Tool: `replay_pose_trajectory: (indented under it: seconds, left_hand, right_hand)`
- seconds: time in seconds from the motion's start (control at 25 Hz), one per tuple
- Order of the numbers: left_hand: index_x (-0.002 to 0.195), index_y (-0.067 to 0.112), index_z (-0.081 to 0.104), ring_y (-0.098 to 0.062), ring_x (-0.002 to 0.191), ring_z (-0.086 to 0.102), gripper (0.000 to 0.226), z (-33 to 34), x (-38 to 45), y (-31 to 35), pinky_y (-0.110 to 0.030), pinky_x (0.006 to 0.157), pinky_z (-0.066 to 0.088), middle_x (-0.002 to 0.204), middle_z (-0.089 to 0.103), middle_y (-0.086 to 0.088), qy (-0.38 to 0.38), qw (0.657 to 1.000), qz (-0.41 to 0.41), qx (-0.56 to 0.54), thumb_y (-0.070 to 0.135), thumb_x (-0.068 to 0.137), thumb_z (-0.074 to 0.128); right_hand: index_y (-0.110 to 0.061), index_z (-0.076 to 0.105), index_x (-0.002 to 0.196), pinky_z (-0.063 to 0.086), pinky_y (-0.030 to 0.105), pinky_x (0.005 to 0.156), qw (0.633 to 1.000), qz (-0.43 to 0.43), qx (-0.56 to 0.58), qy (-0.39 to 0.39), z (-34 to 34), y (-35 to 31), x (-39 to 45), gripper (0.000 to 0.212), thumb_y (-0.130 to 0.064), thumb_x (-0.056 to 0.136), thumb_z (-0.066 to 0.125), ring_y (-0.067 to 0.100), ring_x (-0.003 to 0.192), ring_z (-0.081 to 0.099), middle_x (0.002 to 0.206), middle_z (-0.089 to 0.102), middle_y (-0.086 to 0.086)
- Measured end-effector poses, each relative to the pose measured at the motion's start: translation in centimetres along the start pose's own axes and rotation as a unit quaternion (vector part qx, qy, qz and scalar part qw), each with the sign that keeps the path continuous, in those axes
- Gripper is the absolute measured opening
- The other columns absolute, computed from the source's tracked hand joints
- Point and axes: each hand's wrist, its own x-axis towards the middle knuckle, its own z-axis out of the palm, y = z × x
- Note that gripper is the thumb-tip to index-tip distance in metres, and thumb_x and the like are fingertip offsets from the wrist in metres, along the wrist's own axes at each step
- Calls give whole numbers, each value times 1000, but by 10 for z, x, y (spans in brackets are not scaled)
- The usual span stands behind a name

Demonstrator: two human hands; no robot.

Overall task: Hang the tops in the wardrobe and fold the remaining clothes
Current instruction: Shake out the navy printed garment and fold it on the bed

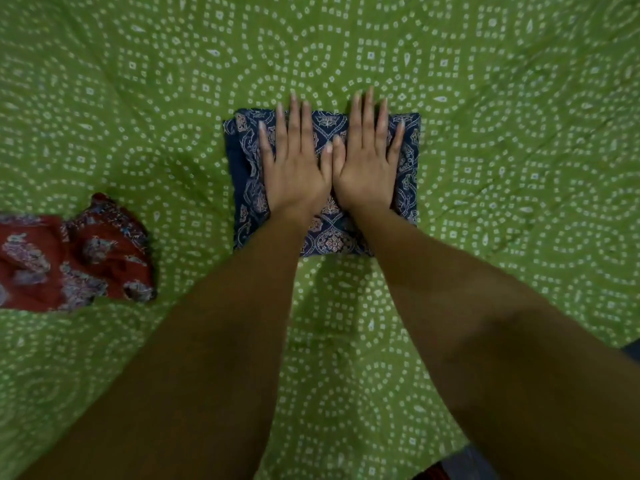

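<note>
Folded navy printed garment (327,233) lies as a compact rectangle on the green dotted bedsheet (485,133), and I take it as my landmark. From the head view I see my left hand (294,168) flat on its left half, fingers straight and slightly spread, pointing away from me. My right hand (370,164) lies flat on its right half in the same way, thumb touching the left thumb over the garment's middle. Both palms press down on the cloth; neither pinches it. Well to the left of the navy garment, a crumpled red printed garment (72,254) sits on the sheet, cut off by the picture's edge.
</note>
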Motion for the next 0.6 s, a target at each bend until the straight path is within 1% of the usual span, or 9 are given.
replay_pose_trajectory:
  seconds: [0.12, 0.2, 0.32, 0.4, 0.44, 0.48, 0.52, 0.56, 0.6]
  left_hand:
    - [153, 11, -1, -22, 148, -4, 70, -6, 6, -14, -47, 119, -2, 161, -3, -7, -10, 999, 46, 3, 55, 99, 6]
    - [152, 11, -4, -23, 148, -6, 76, -9, -19, -38, -47, 119, -1, 160, -6, -8, -21, 999, 41, 23, 61, 97, 7]
    - [152, 13, -5, -25, 147, -7, 77, -12, -74, -73, -48, 119, -2, 160, -6, -8, -57, 998, -32, -10, 63, 96, 12]
    - [152, 12, -6, -26, 147, -7, 81, -15, -106, -87, -49, 118, -2, 160, -6, -9, -87, 993, -81, -1, 67, 93, 8]
    - [151, 11, -7, -26, 147, -8, 84, -18, -119, -91, -49, 118, -2, 160, -8, -8, -107, 989, -102, 6, 69, 90, 4]
    - [151, 11, -8, -27, 147, -9, 87, -24, -133, -91, -51, 118, -1, 160, -9, -8, -125, 984, -126, -2, 70, 88, 1]
    - [151, 10, -9, -28, 147, -9, 89, -36, -147, -88, -54, 118, 1, 160, -9, -9, -133, 979, -154, -22, 71, 86, 0]
    - [151, 9, -8, -29, 146, -9, 91, -50, -160, -82, -56, 117, 4, 160, -9, -10, -131, 972, -186, -54, 71, 85, 1]
    - [151, 9, -8, -30, 146, -8, 91, -67, -170, -73, -57, 117, 6, 160, -8, -10, -123, 963, -221, -92, 71, 85, 3]
  right_hand:
    - [-12, 4, 153, -4, 48, 119, 1000, -26, -8, 8, -2, 7, -1, 62, -45, 101, 14, 22, 148, -2, 161, 1, 5]
    - [-12, 1, 153, -6, 46, 119, 1000, -11, -22, 2, -4, 26, -27, 68, -52, 100, 12, 23, 148, -4, 161, -3, 6]
    - [-9, -6, 152, -2, 45, 120, 994, 98, 23, -50, -19, 56, -69, 78, -60, 97, 14, 26, 147, -9, 160, -7, 10]
    - [-10, 3, 153, 7, 46, 120, 973, 188, 107, -78, -22, 61, -89, 82, -60, 95, 33, 30, 146, 8, 159, 10, 15]
    - [-13, 13, 151, 18, 48, 118, 945, 242, 203, -82, -26, 60, -93, 81, -54, 91, 49, 32, 141, 25, 153, 26, 16]
    - [-14, 24, 146, 33, 50, 111, 894, 300, 324, -84, -34, 58, -92, 76, -44, 87, 63, 31, 128, 44, 141, 43, 15]
    - [-11, 34, 136, 48, 48, 99, 824, 357, 426, -105, -52, 55, -88, 68, -31, 83, 71, 28, 110, 59, 124, 55, 14]
    - [-6, 43, 126, 57, 41, 84, 757, 392, 500, -154, -75, 53, -83, 55, -19, 82, 73, 24, 90, 65, 107, 61, 13]
    - [-1, 50, 115, 59, 32, 69, 714, 396, 536, -215, -102, 50, -77, 39, -10, 83, 71, 20, 74, 65, 95, 62, 12]
